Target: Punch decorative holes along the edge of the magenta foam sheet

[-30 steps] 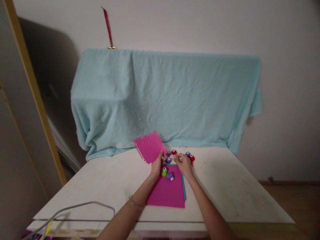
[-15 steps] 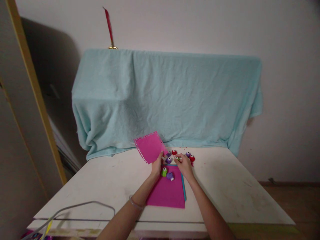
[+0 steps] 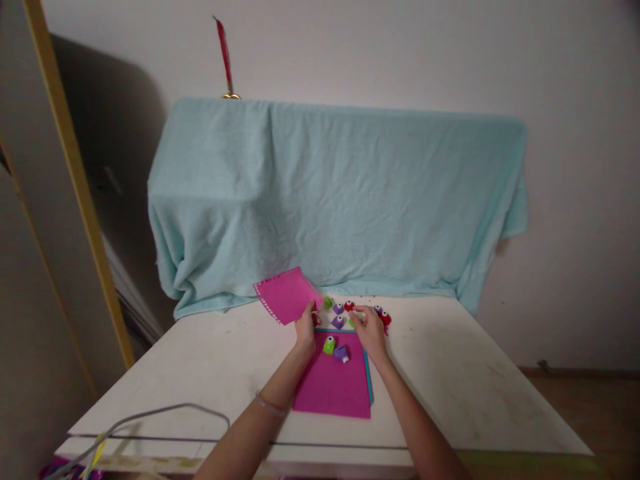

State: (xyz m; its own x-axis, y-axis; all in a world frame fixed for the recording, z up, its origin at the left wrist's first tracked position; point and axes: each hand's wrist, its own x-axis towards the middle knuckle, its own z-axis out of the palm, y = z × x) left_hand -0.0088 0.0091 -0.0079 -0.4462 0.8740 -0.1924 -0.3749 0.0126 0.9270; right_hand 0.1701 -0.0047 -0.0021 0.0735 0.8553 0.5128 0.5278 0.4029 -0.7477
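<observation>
My left hand point(image 3: 306, 325) is closed on the edge of a pink paper sheet point(image 3: 286, 296), which is raised and has small cut-outs along its borders. Beside that thumb a red craft punch point(image 3: 316, 319) is partly hidden. The closed fingers of my right hand point(image 3: 369, 329) are at a light-green craft punch point(image 3: 352, 323), low over the table; the fingers cover part of it. Between the hands stand purple punches point(image 3: 339, 321), a red punch point(image 3: 349, 306) and a green punch point(image 3: 328, 303). A lime-green punch point(image 3: 329, 345) and a purple punch point(image 3: 341, 353) lie on a magenta sheet point(image 3: 333, 390).
Blue sheets point(image 3: 370, 380) show under the magenta one. More red and purple punches point(image 3: 385, 319) sit right of my right hand. A pale-blue cloth point(image 3: 350, 200) drapes behind the white table point(image 3: 450, 380). A grey bent tube point(image 3: 165, 408) crosses the front left.
My left hand and the pink sheet have shifted left, bringing the green punch at the back into sight. The light-green punch at my right fingers now sits slightly lower.
</observation>
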